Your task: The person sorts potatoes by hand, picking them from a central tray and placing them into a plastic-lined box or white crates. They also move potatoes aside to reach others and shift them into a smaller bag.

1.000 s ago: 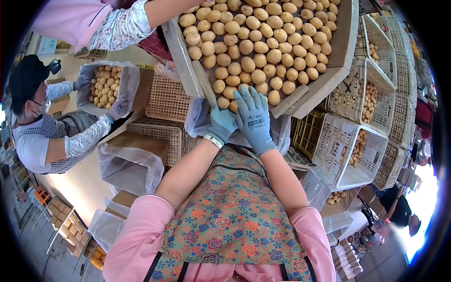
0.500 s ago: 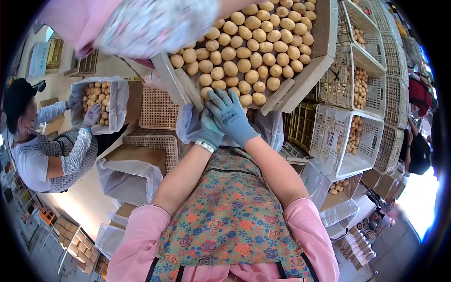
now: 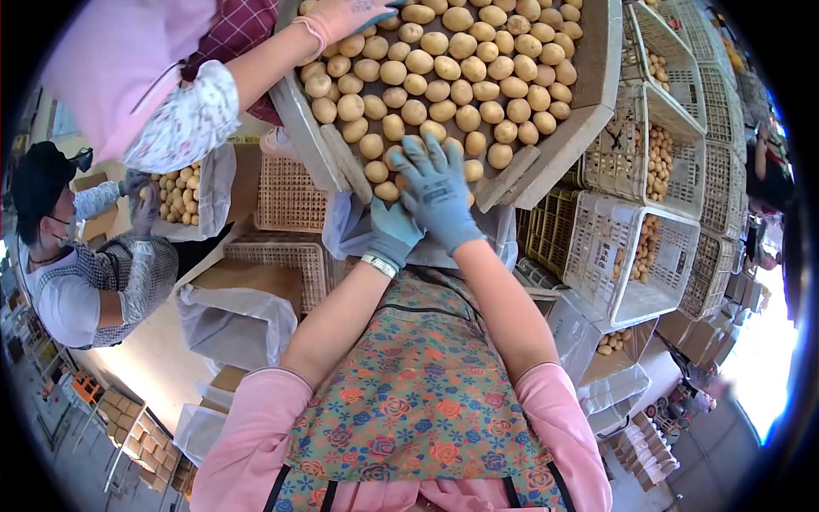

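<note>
Many small potatoes cover the wood-sided sorting tray before me. My right hand, in a grey-blue glove, lies over the potatoes at the tray's near opening. Its fingers are spread and touch the tops of a few. Lower and to the left is my left hand, gloved alike, its thumb apart and its other fingers partly hidden beside the right hand. I see no potato gripped in it. Below the opening hangs a white plastic liner, partly covered by my hands and wrists.
A co-worker's gloved hand reaches over the tray from the upper left. Another person on the left handles a lined box of potatoes. Stacked white crates stand at right. Woven brown crates and a lined carton sit at left.
My right hand has shifted slightly right and its fingers have spread wider. My left hand has lowered a little. The co-worker's blurred sleeve has drawn back left, showing the gloved hand over the tray.
</note>
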{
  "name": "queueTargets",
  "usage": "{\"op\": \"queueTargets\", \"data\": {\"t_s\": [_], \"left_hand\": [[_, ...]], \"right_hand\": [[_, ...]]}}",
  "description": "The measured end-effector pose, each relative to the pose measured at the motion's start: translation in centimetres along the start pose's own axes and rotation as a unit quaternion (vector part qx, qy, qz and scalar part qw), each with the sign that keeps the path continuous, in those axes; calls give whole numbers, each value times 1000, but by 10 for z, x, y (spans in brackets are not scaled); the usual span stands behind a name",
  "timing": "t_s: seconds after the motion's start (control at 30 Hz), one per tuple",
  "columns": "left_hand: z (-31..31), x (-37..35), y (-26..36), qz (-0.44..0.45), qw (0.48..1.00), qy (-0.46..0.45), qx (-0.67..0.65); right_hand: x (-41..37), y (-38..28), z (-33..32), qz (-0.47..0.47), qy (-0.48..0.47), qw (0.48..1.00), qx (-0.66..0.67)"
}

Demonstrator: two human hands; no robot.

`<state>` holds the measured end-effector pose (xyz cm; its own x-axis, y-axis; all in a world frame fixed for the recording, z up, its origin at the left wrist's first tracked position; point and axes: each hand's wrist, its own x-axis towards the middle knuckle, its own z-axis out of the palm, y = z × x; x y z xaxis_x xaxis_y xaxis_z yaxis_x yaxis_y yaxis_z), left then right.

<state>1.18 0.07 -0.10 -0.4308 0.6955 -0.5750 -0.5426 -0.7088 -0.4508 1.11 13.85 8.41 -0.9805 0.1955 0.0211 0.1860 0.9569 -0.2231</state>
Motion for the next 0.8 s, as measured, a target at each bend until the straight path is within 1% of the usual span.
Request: {"op": "queueTargets", "data": {"t_s": [0.03, 0.07, 0.1, 0.17, 0.2, 0.27, 0.3, 0.37, 0.4, 0.47, 0.5, 0.53, 0.57, 0.6, 0.67, 0.7, 0.77, 0.8], "left_hand": [[0, -2, 0, 2, 1000, 4, -3], [7, -4, -3, -17, 997, -22, 76], [17, -6, -6, -34, 986, -51, 157], [24, -12, -7, -37, 988, -48, 142], [21, -10, -7, -41, 987, -48, 148], [21, -7, -11, -44, 987, -48, 149], [18, -6, -11, -44, 987, -49, 149], [10, -3, -9, -55, 986, -63, 145], [8, -3, -7, -55, 985, -64, 147], [5, -3, -9, -33, 987, -42, 151], [6, -3, -9, -36, 987, -41, 153], [7, -3, -9, -40, 990, -42, 125], [8, -3, -10, -43, 993, -44, 97], [7, -3, -11, -44, 993, -43, 99], [9, -2, -12, -4, 983, -2, 185], [5, 0, -8, -3, 982, -3, 188], [-4, 3, 1, -31, 983, -21, 180], [-3, 2, -1, -31, 983, -20, 182]], "right_hand": [[-6, 11, -9, -85, -16, 995, -45], [-10, 18, -26, -12, -5, 1000, -21], [-16, 27, -35, 75, -16, 997, -24], [-32, 53, -36, 96, 128, 987, -2], [-33, 48, -44, 98, 128, 987, -3], [-29, 38, -66, 29, 93, 995, 2], [-30, 36, -61, 29, 93, 995, 2], [-35, 34, -30, -46, 14, 998, -38], [-43, 37, -3, -28, -12, 999, -37], [-43, 37, 20, -15, -16, 998, -61], [-39, 32, 20, -4, -22, 996, -84], [-36, 29, 17, 21, -85, 992, -90], [-33, 25, 15, 24, -84, 992, -90], [-30, 22, 13, 29, -101, 990, -99], [-27, 20, 5, 26, -133, 984, -117], [-24, 18, -1, 27, -130, 984, -115], [-22, 13, -9, 66, -209, 974, -57], [-23, 12, -1, 67, -209, 974, -55]]}}
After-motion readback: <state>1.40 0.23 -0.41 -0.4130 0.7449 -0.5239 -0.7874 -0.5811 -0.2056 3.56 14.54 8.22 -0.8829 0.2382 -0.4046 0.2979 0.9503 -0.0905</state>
